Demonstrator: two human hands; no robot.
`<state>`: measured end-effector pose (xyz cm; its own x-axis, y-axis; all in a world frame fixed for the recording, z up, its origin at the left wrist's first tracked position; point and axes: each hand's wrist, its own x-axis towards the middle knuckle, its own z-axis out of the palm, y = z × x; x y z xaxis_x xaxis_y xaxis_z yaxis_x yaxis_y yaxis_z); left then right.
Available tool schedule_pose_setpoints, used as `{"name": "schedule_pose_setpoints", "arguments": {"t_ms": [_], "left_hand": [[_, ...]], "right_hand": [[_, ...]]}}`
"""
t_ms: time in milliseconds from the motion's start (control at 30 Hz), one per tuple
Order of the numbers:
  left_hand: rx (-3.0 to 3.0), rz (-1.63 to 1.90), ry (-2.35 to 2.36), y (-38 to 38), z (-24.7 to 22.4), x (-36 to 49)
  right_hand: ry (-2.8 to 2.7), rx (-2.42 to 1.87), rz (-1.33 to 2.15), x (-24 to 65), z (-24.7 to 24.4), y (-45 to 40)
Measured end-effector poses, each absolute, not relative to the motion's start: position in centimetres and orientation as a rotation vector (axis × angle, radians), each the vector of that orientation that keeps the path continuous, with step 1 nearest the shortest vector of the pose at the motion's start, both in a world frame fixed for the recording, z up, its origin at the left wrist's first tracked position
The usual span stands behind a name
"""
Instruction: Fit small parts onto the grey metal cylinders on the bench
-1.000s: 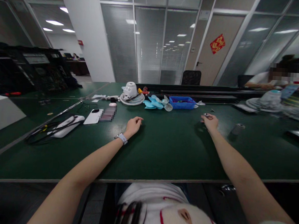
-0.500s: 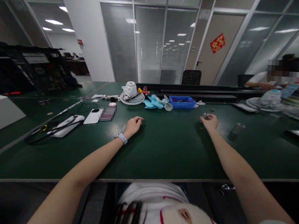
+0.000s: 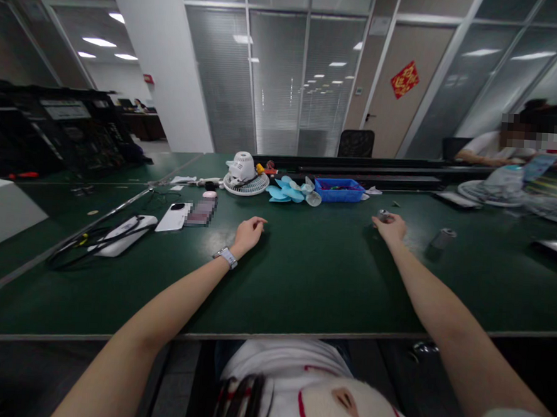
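Observation:
On the right of the green table, my right hand (image 3: 394,228) is closed around a small grey metal cylinder (image 3: 383,214). Its top shows between the fingers, and the lower part is hidden by the hand. A second grey metal cylinder (image 3: 443,238) stands on the table to the right of that hand. My left hand (image 3: 249,233), with a watch at the wrist, rests on the tabletop left of centre. Its fingers are loosely bent, one reaching out to the right, and it holds nothing.
A white fan part (image 3: 245,181), light blue fan blades (image 3: 286,190) and a blue tray (image 3: 339,191) line the back. Phones (image 3: 174,216), a white device (image 3: 124,237) and a black cable (image 3: 68,258) lie left. At far right a person (image 3: 492,148) sits beyond other fan parts.

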<state>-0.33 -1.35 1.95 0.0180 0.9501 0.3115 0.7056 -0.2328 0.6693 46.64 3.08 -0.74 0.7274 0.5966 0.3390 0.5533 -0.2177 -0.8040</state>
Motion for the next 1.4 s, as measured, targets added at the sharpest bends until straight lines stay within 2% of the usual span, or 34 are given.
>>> {"name": "schedule_pose_setpoints", "arguments": {"t_ms": [133,267,467,600,933,1400], "left_hand": [[1.986,1.063,1.681,-1.2,1.7,-0.4],[1.992,1.088,1.661,-0.9,1.3,-0.6],[2.196,1.129,1.573,-1.4,1.6,-0.3],[2.384,1.233,1.396,-2.7,2.3,0.5],[2.682,0.929,1.069,-5.0,2.6,3.5],[2.444,1.069,1.057,-4.2,3.1,4.5]], "right_hand": [[-0.897,-1.889,0.016,45.1,-0.1,3.0],[-1.149,-1.714,0.05,39.3,1.0,2.4],[-1.593,-1.246,0.53,26.8,1.1,-0.5],[-1.671,-1.152,0.665,22.6,0.5,-2.4],[-1.769,-1.055,0.654,22.7,0.0,-2.7],[-1.789,-1.058,0.649,22.7,-0.3,-2.6]]}}
